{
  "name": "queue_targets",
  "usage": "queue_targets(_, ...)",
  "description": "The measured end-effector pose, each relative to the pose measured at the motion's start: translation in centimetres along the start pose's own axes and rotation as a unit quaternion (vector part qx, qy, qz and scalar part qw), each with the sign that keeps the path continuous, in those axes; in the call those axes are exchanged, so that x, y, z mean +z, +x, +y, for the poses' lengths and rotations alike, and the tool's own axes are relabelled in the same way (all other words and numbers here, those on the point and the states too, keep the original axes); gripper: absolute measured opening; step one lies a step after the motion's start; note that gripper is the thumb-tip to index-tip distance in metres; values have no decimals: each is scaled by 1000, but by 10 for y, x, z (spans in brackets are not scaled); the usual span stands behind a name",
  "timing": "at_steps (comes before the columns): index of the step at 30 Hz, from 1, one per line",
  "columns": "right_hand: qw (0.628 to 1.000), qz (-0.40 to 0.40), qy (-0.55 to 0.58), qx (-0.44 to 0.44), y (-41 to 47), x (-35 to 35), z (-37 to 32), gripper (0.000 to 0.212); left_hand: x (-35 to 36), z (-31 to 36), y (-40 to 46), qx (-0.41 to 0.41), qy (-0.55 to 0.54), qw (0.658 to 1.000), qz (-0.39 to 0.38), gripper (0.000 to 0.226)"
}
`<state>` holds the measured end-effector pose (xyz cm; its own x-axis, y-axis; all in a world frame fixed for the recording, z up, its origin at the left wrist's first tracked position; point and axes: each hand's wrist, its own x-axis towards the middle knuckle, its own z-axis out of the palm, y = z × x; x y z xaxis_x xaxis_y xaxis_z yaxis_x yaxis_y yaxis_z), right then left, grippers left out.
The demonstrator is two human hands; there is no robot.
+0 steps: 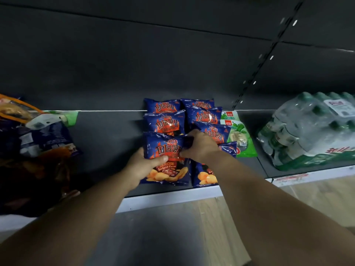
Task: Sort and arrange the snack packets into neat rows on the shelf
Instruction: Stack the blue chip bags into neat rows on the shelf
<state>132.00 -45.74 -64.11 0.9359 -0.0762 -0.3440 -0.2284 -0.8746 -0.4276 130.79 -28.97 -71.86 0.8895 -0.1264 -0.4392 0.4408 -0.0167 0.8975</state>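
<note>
Snack packets (166, 123), blue with red flame print, sit in two overlapping rows on a dark shelf (107, 135) with a pale front edge, dark back panel behind, wood-look floor (317, 196) below. Front packet (167, 156) of the left row is gripped by both hands: left hand (143, 166) curls round its left edge, thumb across the front; right hand (201, 145) pinches its upper right corner. Right arm hides most of the right row's front packet. Green packets (237, 129) lie just beside the right row, partly tucked under it. Far left, a dim blurred heap of mixed bags (38, 143), possibly in a basket, cut off by the frame. Right, shrink-wrapped pack of green-capped bottles (311, 129), also cut off.
</note>
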Motion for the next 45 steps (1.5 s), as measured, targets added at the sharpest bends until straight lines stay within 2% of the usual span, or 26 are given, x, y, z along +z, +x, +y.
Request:
queue_targets(4, 997, 17, -69, 4, -1, 4, 0, 67, 14, -15, 8, 8, -23, 999, 33, 37)
queue_targets(6, 996, 15, -84, 7, 1, 9, -3, 67, 20, -20, 9, 14, 10, 999, 36, 44)
queue_targets(10, 995, -22, -92, 25, 2, 18, -6, 74, 28, -32, 14, 21, 135, 985, 108, 84)
queue_targets(13, 995, -28, -84, 39, 4, 19, -7, 76, 28, -29, 8, -9, 198, 971, 133, 77)
queue_targets(18, 995, -29, -65, 65, 10, 27, -7, 82, 22, -33, 15, -54, 187, 975, 106, 80)
queue_targets(24, 998, -2, -5, 64, 11, 34, -8, 64, 18, -33, 26, -4, 122, 986, 115, 83)
queue_targets(29, 998, -13, -36, 59, 12, 39, -6, 57, 19, -38, 27, -6, 107, 989, 100, 85)
queue_targets(32, 995, -34, -42, 81, 12, 41, -4, 59, 19, -42, 28, 7, 127, 988, 89, 98)
queue_targets(35, 995, -38, -40, 88, 10, 40, -5, 58, 16, -53, 38, 15, 175, 980, 94, 97)
queue_targets(38, 994, -39, -48, 87, 7, 40, -6, 55, 13, -56, 42, -10, 246, 965, 90, 102)
queue_targets(40, 994, -39, -52, 84, 5, 42, -5, 57, 17, -41, 29, -31, 286, 955, 74, 98)
queue_targets(43, 994, -45, -51, 80, 3, 43, -4, 67, 20, -31, 20, -24, 296, 954, 49, 66)
queue_targets(45, 994, -47, -53, 80, 3, 43, -4, 70, 19, -30, 20, -27, 291, 955, 44, 60)
